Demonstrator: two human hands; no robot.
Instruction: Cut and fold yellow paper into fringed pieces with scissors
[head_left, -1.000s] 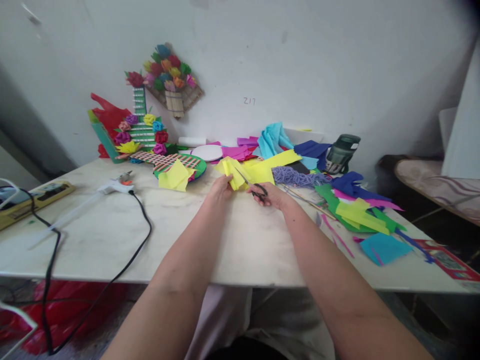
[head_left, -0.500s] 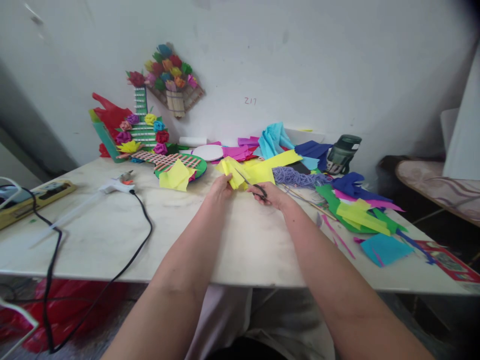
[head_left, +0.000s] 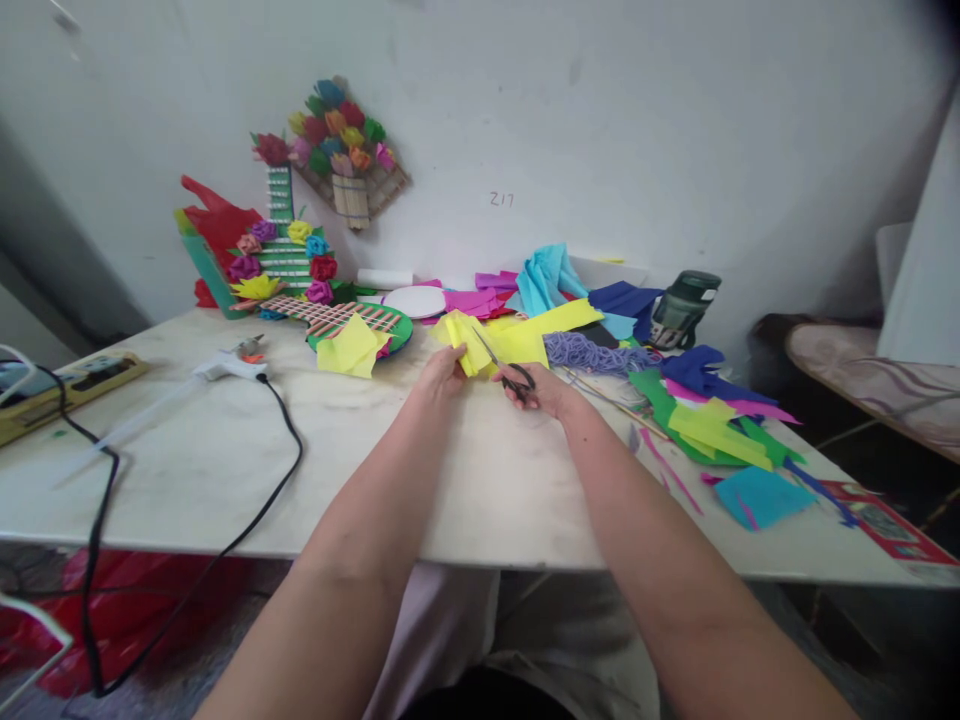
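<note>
My left hand [head_left: 442, 373] is closed on a folded piece of yellow paper [head_left: 466, 340] at the far middle of the pale table [head_left: 480, 470]. My right hand [head_left: 544, 390] grips black-handled scissors [head_left: 508, 370], whose blades point up-left into the yellow paper. A larger yellow sheet [head_left: 540, 330] lies just behind the hands.
A glue gun [head_left: 225, 366] with a black cord [head_left: 255, 510] lies at the left. Paper-flower crafts [head_left: 300, 260] stand against the wall. Coloured paper scraps [head_left: 712, 420], purple yarn [head_left: 592, 352] and a green jar [head_left: 682, 308] crowd the right side. A yellow power strip [head_left: 67, 385] sits far left.
The scissors and hands stay on the yellow paper with only slight shifts; the view has tilted a little.
</note>
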